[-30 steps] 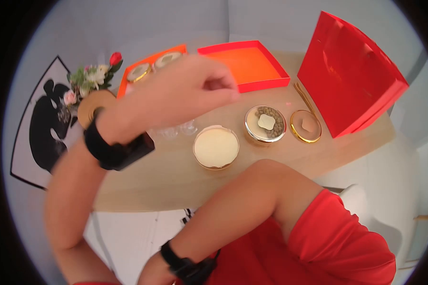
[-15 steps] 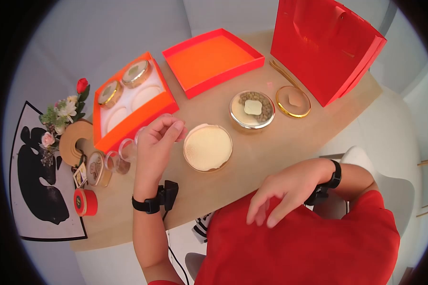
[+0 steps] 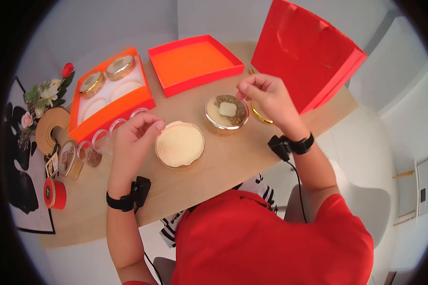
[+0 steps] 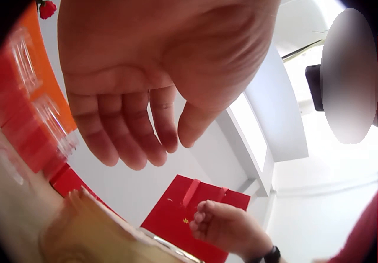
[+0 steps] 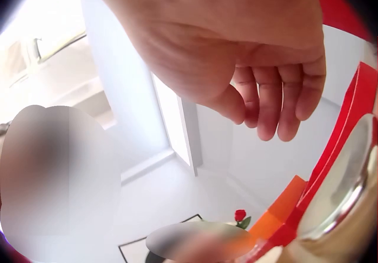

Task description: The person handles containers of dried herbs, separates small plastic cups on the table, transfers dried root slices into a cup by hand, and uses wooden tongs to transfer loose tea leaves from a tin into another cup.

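Observation:
In the head view my left hand (image 3: 137, 137) hovers at the left rim of a round tub (image 3: 179, 145) with a flat, cream-coloured, textured top. Its fingers bend loosely, and the left wrist view shows nothing in the palm. My right hand (image 3: 267, 95) is raised beside a silver-rimmed round jar (image 3: 215, 117), which shows brown pellets and a pale square piece on top. The fingers of that hand hang loosely curved, bare of any object in the right wrist view. Under it, a gold-rimmed lid (image 3: 260, 114) is partly hidden.
Behind stand an orange box (image 3: 113, 116) with two gold-lidded jars (image 3: 120, 67) in white padding, a shallow red tray (image 3: 202, 78) and a tall red paper bag (image 3: 304, 61). At left are clear plastic containers (image 3: 101, 141), a round red tin (image 3: 55, 194) and flowers (image 3: 47, 95).
The right hand has risen from in front of the body to beside the silver-rimmed jar. My left hand, earlier stretched across the table, has drawn back beside the cream-topped tub. The head view has shifted.

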